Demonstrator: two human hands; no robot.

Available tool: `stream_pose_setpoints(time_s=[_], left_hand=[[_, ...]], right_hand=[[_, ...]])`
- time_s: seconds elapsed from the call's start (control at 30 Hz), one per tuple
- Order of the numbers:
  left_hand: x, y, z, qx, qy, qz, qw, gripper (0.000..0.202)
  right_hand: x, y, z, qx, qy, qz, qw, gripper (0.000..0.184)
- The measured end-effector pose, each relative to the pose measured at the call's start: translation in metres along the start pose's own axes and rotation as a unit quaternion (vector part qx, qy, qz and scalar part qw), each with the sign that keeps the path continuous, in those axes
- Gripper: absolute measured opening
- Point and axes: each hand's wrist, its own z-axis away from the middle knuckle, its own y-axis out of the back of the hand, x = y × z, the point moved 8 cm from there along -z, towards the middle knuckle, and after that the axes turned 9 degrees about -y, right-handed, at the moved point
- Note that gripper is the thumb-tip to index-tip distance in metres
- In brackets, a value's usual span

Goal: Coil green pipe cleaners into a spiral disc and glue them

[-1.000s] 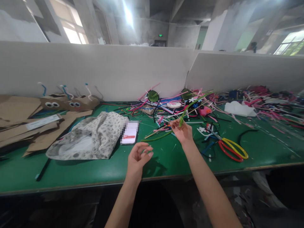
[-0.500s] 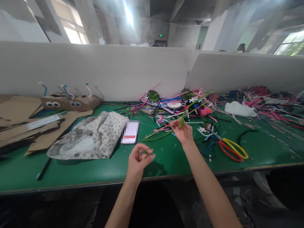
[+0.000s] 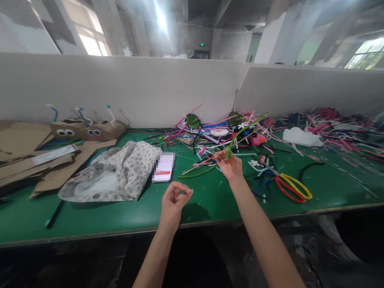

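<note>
My right hand [image 3: 230,166] is raised over the table's middle, its fingers closed on a bundle of green pipe cleaners [image 3: 244,134]. The long ends slant up to the right, past the heap behind. My left hand [image 3: 174,202] hovers near the front edge, thumb and fingertips pinched together. Whatever lies in that pinch, if anything, is too small to make out. Another green pipe cleaner [image 3: 198,173] lies on the table between the two hands. Left of it, a phone [image 3: 163,168] with its screen lit lies close to my left hand.
Red-and-yellow-handled scissors [image 3: 292,188] lie right of my right forearm. Behind my hands spreads a heap of coloured pipe cleaners [image 3: 207,134]. A spotted cloth [image 3: 120,172], cardboard pieces [image 3: 24,140] and cardboard figures with eyes [image 3: 103,130] occupy the left. A pale partition [image 3: 150,88] stands behind.
My left thumb and fingertips have come together from a slightly parted pose. My right hand keeps its hold on the green pipe cleaners, almost unmoved.
</note>
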Motion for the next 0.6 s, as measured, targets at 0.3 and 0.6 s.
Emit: stream_pose_setpoints(time_s=[0.3, 0.6], left_hand=[[-0.003, -0.001, 0.000, 0.003, 0.017, -0.018, 1.000, 0.032], [0.000, -0.013, 0.001, -0.063, 0.016, -0.019, 0.998, 0.048]], right_hand=[[0.002, 0.006, -0.003, 0.006, -0.002, -0.011, 1.000, 0.025], [0.000, 0.000, 0.001, -0.006, 0.007, 0.006, 1.000, 0.014]])
